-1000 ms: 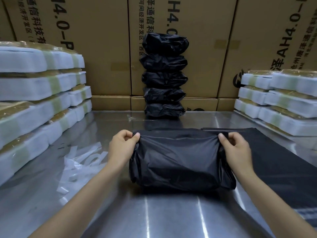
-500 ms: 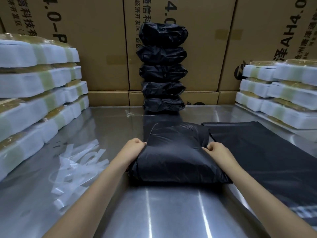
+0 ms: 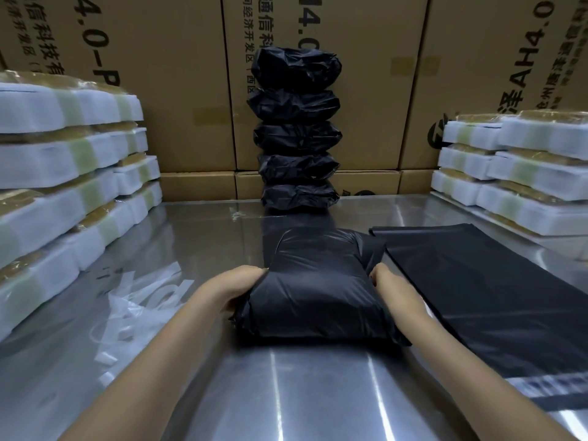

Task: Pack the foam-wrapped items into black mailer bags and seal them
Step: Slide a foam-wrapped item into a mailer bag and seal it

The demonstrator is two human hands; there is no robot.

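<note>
Hands are working the packed black mailer bag at the middle of the steel table: I'm gripping its left edge with my left hand, my right hand clasping its right edge. Flat empty mailer bags are lying just right; five sealed parcels are standing stacked far behind, foam-wrapped items piled left and right.

Tall brown cardboard boxes printed with black lettering are standing along the back of a shiny metal surface; clear plastic strips are lying at its left.
</note>
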